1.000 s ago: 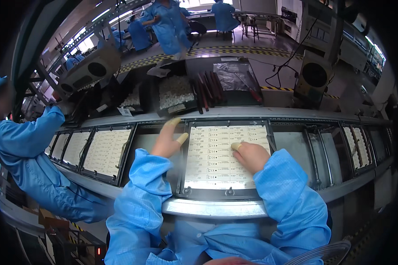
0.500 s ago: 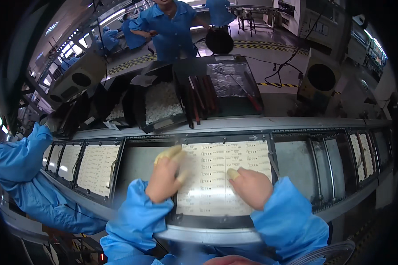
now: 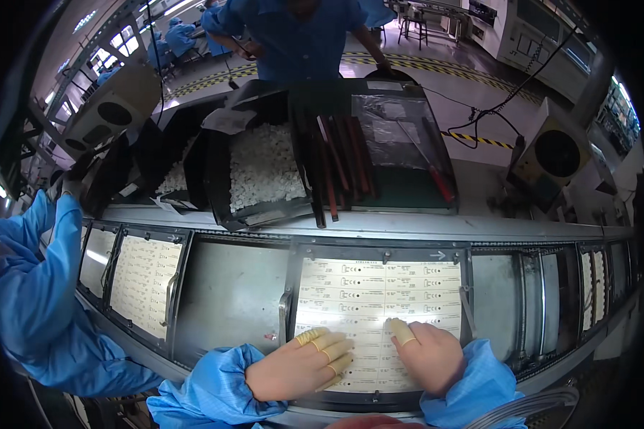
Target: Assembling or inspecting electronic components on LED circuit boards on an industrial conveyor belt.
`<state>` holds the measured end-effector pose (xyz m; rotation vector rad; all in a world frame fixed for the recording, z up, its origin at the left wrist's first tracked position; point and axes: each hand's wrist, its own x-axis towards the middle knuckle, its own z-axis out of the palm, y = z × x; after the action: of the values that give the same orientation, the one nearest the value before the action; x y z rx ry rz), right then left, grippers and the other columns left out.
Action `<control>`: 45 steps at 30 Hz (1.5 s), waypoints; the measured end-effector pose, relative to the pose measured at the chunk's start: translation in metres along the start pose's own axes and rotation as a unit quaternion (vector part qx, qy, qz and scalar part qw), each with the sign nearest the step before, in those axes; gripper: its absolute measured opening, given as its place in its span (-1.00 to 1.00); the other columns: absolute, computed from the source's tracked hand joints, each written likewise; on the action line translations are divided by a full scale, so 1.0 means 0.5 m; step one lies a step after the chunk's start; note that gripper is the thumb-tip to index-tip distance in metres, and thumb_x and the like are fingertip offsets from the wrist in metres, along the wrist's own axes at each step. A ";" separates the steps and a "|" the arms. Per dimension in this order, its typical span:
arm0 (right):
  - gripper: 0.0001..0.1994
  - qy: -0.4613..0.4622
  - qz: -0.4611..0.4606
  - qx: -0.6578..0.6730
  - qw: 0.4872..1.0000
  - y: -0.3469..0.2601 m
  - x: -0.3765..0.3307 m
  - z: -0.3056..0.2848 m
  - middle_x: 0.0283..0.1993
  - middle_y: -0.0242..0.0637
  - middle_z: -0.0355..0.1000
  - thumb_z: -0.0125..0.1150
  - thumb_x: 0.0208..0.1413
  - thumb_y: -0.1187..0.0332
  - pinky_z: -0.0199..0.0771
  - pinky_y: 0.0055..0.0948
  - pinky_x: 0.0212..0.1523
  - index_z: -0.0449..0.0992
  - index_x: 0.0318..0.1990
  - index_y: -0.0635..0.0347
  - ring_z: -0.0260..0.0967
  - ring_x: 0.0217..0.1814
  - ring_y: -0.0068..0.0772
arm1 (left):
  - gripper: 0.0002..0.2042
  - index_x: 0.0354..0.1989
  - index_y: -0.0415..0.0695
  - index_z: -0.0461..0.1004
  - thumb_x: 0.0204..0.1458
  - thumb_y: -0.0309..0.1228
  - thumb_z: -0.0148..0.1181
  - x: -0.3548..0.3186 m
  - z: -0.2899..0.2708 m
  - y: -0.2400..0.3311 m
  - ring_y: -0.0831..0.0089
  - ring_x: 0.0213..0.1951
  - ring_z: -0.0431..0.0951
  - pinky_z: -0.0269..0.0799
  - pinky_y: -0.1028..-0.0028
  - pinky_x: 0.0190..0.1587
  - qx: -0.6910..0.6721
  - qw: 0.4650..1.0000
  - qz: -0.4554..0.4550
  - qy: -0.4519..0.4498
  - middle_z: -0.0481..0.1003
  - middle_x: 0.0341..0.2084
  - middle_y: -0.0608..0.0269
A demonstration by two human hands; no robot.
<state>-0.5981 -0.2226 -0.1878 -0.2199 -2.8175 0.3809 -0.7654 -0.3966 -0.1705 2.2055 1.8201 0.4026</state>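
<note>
The cream printed panel [image 3: 343,311] lies flat in a black frame [image 3: 347,252] on the line, directly in front of the person; its printed rows run left to right, and an arrow mark on the frame's far edge points right; it looks slightly wider than deep, though the slanting, bent view leaves its true long axis uncertain. The left hand [image 3: 304,366] lies across the panel's near left part, slightly blurred, its fingers loosely spread and pointing right, gripping nothing visible; the right hand [image 3: 431,357] is over the near right part, a finger in a pale yellow cot [image 3: 402,331] reaching toward the middle, also without a visible grasp; whether either presses, I cannot tell.

A bare grey plate [image 3: 236,286] adjoins on the left; beyond it sits another framed panel [image 3: 147,282], near a co-worker's blue sleeve [image 3: 64,247]. Behind the far metal rail [image 3: 379,230] stand a black bin [image 3: 272,214] of white pieces [image 3: 265,168], dark red strips [image 3: 343,157] and a red-handled tool [image 3: 442,184]; farther back, a person in blue [image 3: 304,46] stands before yellow-and-black floor tape [image 3: 472,138].
</note>
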 end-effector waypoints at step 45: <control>-0.82 0.009 0.052 0.029 0.998 0.001 0.019 0.009 -0.56 -0.30 0.26 0.16 -0.08 0.40 0.35 -0.34 -0.53 0.43 -0.27 0.11 0.32 -0.52 -0.24 | -0.68 -0.15 -0.16 0.40 -0.11 -0.34 0.17 -0.013 0.007 -0.002 0.23 -0.01 0.37 0.24 0.31 0.09 0.013 1.000 0.003 0.007 0.36 -0.05 0.14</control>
<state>-0.6082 -0.2216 -0.1895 -0.3556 -2.7793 0.4800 -0.7660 -0.4028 -0.1743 2.2314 1.8378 0.3993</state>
